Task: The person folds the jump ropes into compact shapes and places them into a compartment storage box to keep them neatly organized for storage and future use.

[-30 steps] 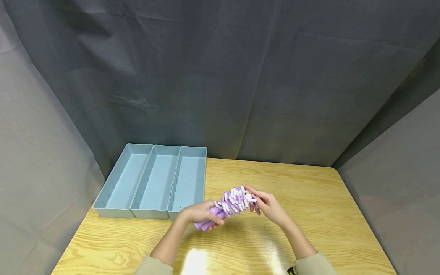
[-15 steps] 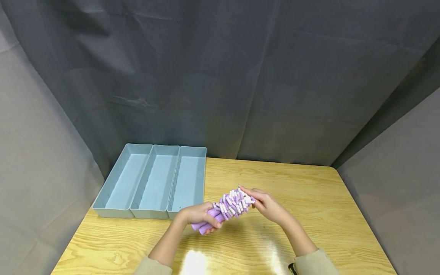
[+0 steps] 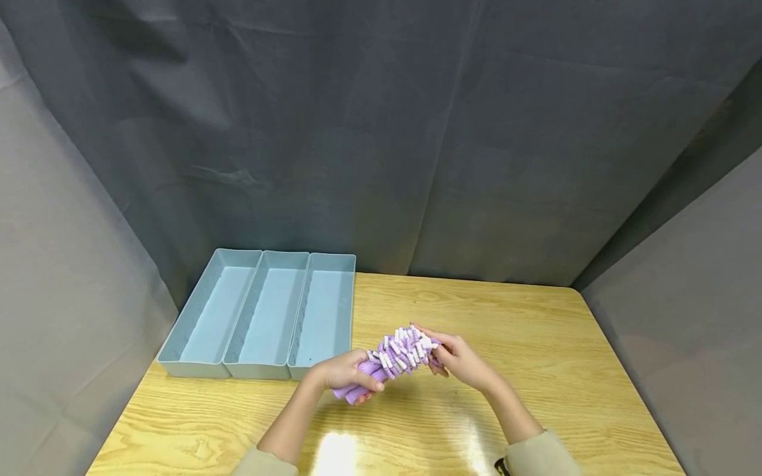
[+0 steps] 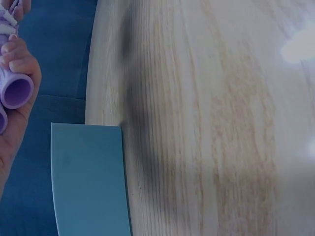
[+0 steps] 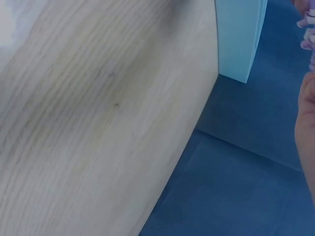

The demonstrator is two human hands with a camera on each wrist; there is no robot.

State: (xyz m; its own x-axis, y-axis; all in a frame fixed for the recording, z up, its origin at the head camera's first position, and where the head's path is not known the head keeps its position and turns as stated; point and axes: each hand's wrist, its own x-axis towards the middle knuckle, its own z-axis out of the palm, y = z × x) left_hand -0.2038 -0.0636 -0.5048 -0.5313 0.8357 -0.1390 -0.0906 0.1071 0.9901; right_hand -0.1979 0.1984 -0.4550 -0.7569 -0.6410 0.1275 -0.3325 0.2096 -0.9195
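Observation:
Purple tubes (image 3: 359,391) with a dense cluster of purple and white pieces (image 3: 403,350) around them are held above the table. My left hand (image 3: 347,371) grips the tubes near their lower left ends, thumb across them. In the left wrist view, two round hollow tube ends (image 4: 17,91) stick out beside my left hand (image 4: 22,73). My right hand (image 3: 461,359) touches the far right end of the cluster with its fingers; whether they pinch a piece is hidden. The right wrist view shows only part of my right hand (image 5: 307,113) at the edge.
Three long blue-grey bins (image 3: 196,370) stand side by side at the back left of the wooden table (image 3: 506,330). A dark curtain (image 3: 333,132) hangs behind, with lighter grey curtains (image 3: 65,284) at the sides.
The tubes and cluster have shifted slightly left since a second ago, with both hands. My right hand's lower fingers, tucked behind the cluster half a second ago, show again under its right end.

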